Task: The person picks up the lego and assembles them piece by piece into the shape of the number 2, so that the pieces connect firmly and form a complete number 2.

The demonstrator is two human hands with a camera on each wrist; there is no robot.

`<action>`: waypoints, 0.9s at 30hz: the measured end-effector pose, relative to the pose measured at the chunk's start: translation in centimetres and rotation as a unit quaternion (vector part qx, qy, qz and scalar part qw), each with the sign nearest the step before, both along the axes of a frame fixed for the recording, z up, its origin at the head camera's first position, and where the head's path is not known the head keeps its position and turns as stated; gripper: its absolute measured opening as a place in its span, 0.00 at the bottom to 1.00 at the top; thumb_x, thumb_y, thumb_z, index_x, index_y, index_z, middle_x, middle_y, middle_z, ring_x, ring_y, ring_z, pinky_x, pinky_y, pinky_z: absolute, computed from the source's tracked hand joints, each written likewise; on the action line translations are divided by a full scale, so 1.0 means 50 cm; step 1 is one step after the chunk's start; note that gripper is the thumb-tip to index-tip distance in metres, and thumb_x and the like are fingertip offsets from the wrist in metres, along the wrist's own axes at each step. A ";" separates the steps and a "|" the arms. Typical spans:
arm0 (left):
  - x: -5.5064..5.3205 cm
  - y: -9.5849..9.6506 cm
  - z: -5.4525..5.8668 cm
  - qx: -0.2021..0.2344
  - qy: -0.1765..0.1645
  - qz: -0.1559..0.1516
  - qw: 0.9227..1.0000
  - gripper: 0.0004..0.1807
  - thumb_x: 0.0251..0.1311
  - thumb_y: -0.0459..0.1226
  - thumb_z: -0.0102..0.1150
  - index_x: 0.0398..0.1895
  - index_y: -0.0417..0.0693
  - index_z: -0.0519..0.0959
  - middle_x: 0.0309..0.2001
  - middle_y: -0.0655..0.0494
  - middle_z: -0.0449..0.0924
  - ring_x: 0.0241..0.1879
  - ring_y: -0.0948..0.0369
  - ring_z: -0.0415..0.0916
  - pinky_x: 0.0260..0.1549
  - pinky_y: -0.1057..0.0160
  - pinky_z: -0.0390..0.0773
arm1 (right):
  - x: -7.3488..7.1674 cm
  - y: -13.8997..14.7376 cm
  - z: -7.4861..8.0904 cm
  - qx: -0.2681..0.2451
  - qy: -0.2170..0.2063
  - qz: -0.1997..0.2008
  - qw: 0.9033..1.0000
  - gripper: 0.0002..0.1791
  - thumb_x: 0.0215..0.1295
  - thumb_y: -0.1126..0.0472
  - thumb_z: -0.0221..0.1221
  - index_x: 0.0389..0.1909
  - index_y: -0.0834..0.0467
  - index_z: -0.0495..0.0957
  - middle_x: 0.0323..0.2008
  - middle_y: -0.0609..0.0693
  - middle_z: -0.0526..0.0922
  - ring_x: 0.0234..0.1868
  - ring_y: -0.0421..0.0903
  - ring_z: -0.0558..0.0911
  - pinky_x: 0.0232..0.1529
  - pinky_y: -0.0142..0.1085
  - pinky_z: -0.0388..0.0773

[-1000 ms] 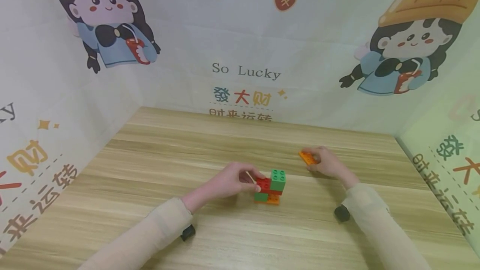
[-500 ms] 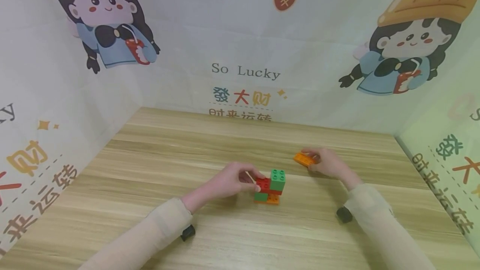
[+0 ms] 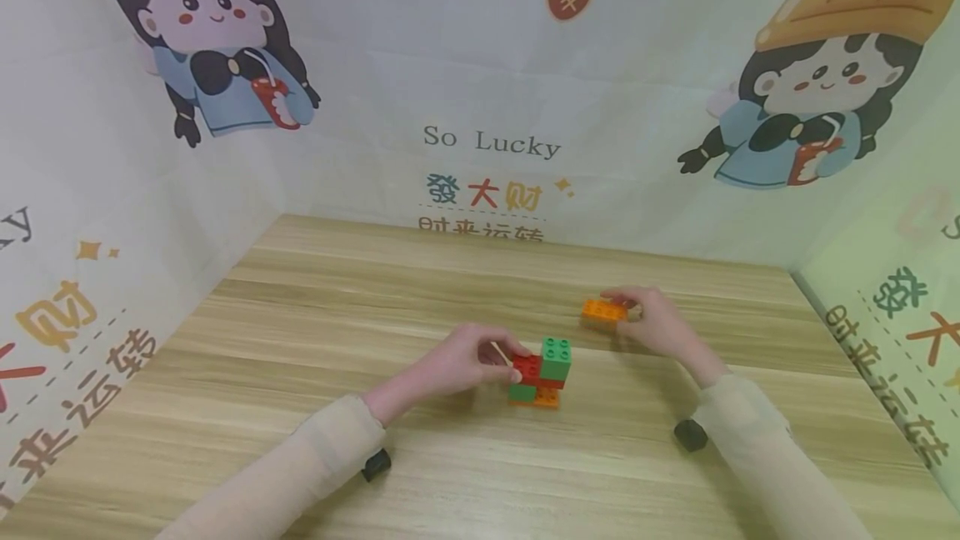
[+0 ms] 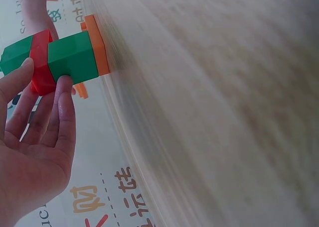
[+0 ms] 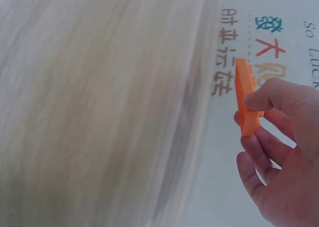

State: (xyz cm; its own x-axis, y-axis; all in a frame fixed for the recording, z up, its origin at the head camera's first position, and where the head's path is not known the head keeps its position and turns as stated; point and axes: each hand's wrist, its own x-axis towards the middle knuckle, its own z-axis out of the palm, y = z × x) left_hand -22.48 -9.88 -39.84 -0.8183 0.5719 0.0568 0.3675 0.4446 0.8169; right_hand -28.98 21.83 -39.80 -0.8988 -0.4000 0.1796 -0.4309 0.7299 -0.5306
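A small stack of toy building bricks stands on the wooden table. It has an orange plate (image 4: 97, 45) at the bottom, a green brick (image 4: 73, 56), a red brick (image 3: 527, 367) over that, and another green brick (image 3: 556, 359) on top at the right. My left hand (image 3: 468, 359) grips the stack from its left side, with thumb and fingers at the red brick; one finger also touches the lower green brick in the left wrist view. Behind and to the right, my right hand (image 3: 654, 322) pinches a flat orange brick (image 3: 602, 312) by its right end, off the table.
The wooden table (image 3: 420, 473) runs back to a printed cloth (image 3: 360, 107) that hangs behind and along both sides. Under each forearm shows a dark object, one at the left wrist (image 3: 377, 465) and one at the right wrist (image 3: 690, 435).
The flat orange brick has turned in my right hand's grip and shifted slightly left, now lying lengthwise across the head view. My left hand and the stack have kept their place.
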 end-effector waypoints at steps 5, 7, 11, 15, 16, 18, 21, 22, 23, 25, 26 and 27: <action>0.000 -0.001 0.000 0.001 0.000 0.000 1.000 0.15 0.56 0.36 0.70 0.48 0.48 0.83 0.43 0.53 0.86 0.37 0.65 0.83 0.42 0.71 0.83 | 0.012 -0.009 0.022 -0.018 0.011 -0.002 1.000 0.26 0.58 0.72 0.60 0.61 0.61 0.76 0.57 0.62 0.81 0.53 0.59 0.78 0.48 0.49 0.79; -0.001 -0.001 0.000 0.004 0.000 0.000 1.000 0.15 0.57 0.36 0.70 0.48 0.48 0.83 0.44 0.52 0.86 0.37 0.65 0.83 0.42 0.71 0.83 | 0.019 -0.014 0.033 -0.026 0.016 -0.006 1.000 0.25 0.60 0.71 0.61 0.60 0.59 0.77 0.58 0.61 0.81 0.54 0.58 0.77 0.50 0.51 0.78; -0.003 -0.001 -0.002 0.008 0.000 -0.002 1.000 0.14 0.56 0.36 0.70 0.47 0.48 0.84 0.44 0.52 0.86 0.37 0.64 0.83 0.42 0.71 0.83 | 0.031 -0.023 0.052 -0.043 0.027 -0.007 0.999 0.23 0.62 0.70 0.61 0.60 0.58 0.78 0.59 0.59 0.81 0.54 0.57 0.76 0.53 0.54 0.77; -0.005 -0.002 -0.006 0.014 0.001 -0.006 1.000 0.14 0.56 0.36 0.70 0.47 0.48 0.84 0.44 0.52 0.87 0.37 0.64 0.84 0.42 0.71 0.83 | 0.041 -0.031 0.066 -0.062 0.041 -0.004 0.997 0.23 0.62 0.70 0.62 0.59 0.58 0.78 0.59 0.58 0.81 0.53 0.55 0.75 0.53 0.54 0.76; -0.006 -0.003 -0.007 0.014 0.001 -0.006 1.000 0.14 0.56 0.36 0.70 0.47 0.48 0.84 0.44 0.52 0.87 0.37 0.64 0.84 0.42 0.71 0.83 | 0.044 -0.034 0.069 -0.065 0.045 -0.004 0.997 0.22 0.62 0.69 0.62 0.59 0.58 0.78 0.59 0.57 0.81 0.53 0.54 0.75 0.53 0.54 0.76; -0.007 -0.003 -0.010 0.015 0.001 -0.006 1.000 0.14 0.56 0.37 0.70 0.47 0.48 0.84 0.44 0.52 0.87 0.37 0.63 0.84 0.42 0.71 0.83 | 0.051 -0.039 0.076 -0.072 0.053 -0.002 0.996 0.22 0.62 0.69 0.62 0.59 0.57 0.78 0.59 0.56 0.82 0.52 0.53 0.74 0.53 0.52 0.76; -0.008 -0.003 -0.012 0.014 0.002 -0.007 1.000 0.14 0.56 0.37 0.70 0.47 0.49 0.84 0.44 0.52 0.87 0.37 0.63 0.84 0.42 0.70 0.83 | 0.065 -0.049 0.088 -0.080 0.068 0.002 0.994 0.22 0.62 0.69 0.63 0.58 0.57 0.79 0.58 0.55 0.82 0.52 0.52 0.75 0.52 0.47 0.76; -0.008 -0.003 -0.012 0.013 0.003 -0.007 1.000 0.15 0.56 0.37 0.71 0.47 0.49 0.84 0.45 0.52 0.87 0.37 0.63 0.84 0.41 0.70 0.83 | 0.069 -0.052 0.090 -0.082 0.073 0.002 0.994 0.22 0.62 0.68 0.63 0.58 0.56 0.79 0.58 0.54 0.83 0.51 0.51 0.75 0.52 0.45 0.77; -0.008 -0.003 -0.012 0.013 0.003 -0.007 1.000 0.15 0.56 0.37 0.71 0.47 0.49 0.84 0.45 0.52 0.87 0.37 0.63 0.84 0.41 0.70 0.83 | 0.074 -0.055 0.093 -0.086 0.077 0.004 0.993 0.23 0.61 0.68 0.63 0.58 0.56 0.79 0.57 0.53 0.83 0.51 0.50 0.75 0.52 0.43 0.76; -0.007 -0.003 -0.011 0.012 0.004 -0.007 1.000 0.15 0.56 0.37 0.71 0.47 0.49 0.84 0.45 0.52 0.87 0.36 0.64 0.84 0.40 0.70 0.83 | 0.084 -0.061 0.098 -0.095 0.084 0.007 0.992 0.23 0.61 0.68 0.64 0.58 0.55 0.79 0.57 0.52 0.83 0.51 0.49 0.75 0.51 0.39 0.76; -0.006 -0.003 -0.011 0.012 0.004 -0.006 1.000 0.15 0.56 0.37 0.71 0.47 0.49 0.84 0.45 0.52 0.87 0.36 0.64 0.83 0.40 0.70 0.83 | 0.088 -0.064 0.100 -0.098 0.087 0.008 0.991 0.23 0.60 0.68 0.64 0.58 0.55 0.79 0.56 0.51 0.84 0.50 0.48 0.75 0.51 0.37 0.75; -0.006 -0.003 -0.010 0.013 0.003 -0.006 1.000 0.15 0.55 0.37 0.71 0.47 0.49 0.84 0.45 0.52 0.87 0.36 0.64 0.83 0.40 0.70 0.83 | 0.092 -0.067 0.102 -0.102 0.089 0.009 0.991 0.23 0.60 0.68 0.65 0.58 0.54 0.80 0.56 0.51 0.84 0.49 0.47 0.75 0.51 0.36 0.75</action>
State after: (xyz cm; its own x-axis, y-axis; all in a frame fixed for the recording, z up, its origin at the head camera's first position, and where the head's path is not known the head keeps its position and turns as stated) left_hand -22.77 -10.01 -40.34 -0.8111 0.5799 0.0766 0.3778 0.4193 0.8255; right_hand -24.36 18.48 -34.72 -0.8383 -0.3552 0.4137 -0.5434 0.6068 -0.5801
